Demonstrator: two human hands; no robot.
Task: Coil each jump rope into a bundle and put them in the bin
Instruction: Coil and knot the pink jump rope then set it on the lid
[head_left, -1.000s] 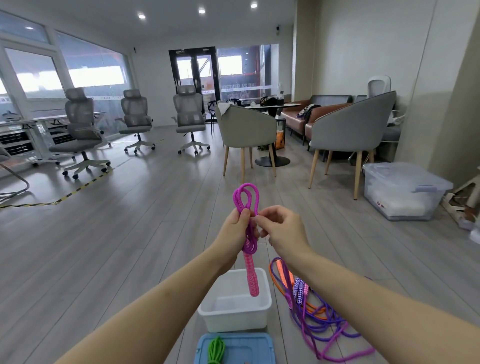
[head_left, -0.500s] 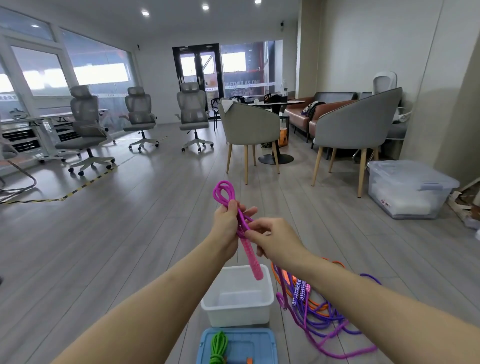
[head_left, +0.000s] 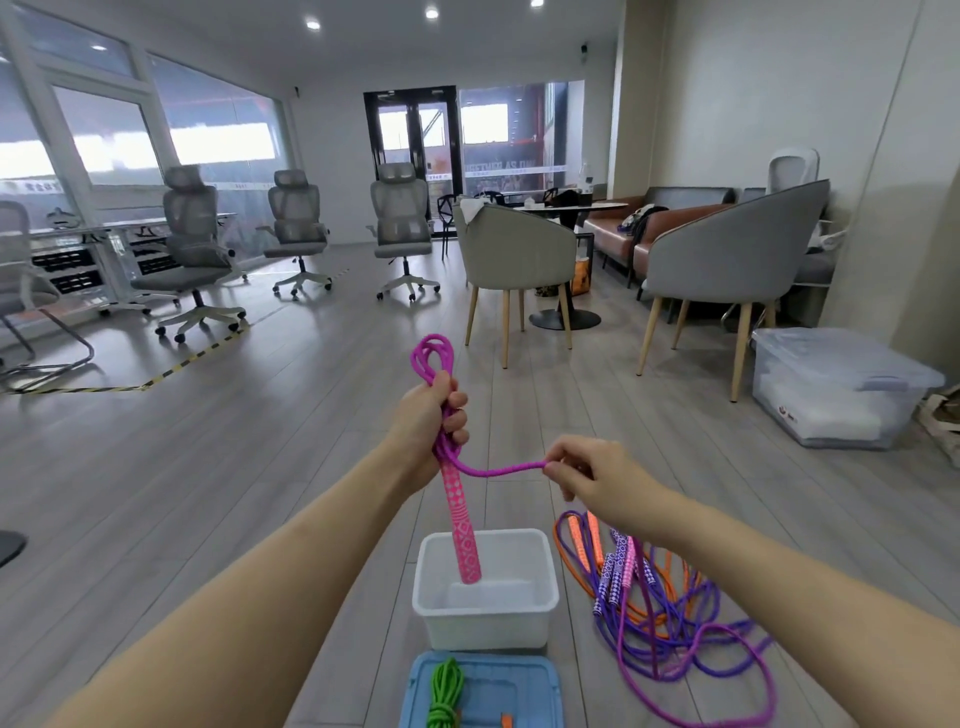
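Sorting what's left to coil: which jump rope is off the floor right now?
The pink jump rope, gripped by the left hand; the right hand pinches its cord. The orange and purple ropes lie tangled on the floor.

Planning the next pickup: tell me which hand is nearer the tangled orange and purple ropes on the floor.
Right. The right hand hangs just above the tangled orange and purple ropes; the left hand is farther left.

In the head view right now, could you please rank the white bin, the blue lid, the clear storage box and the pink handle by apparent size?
1. clear storage box, though farther away
2. white bin and blue lid: unsure, since the lid is cut off by the frame's edge
3. pink handle
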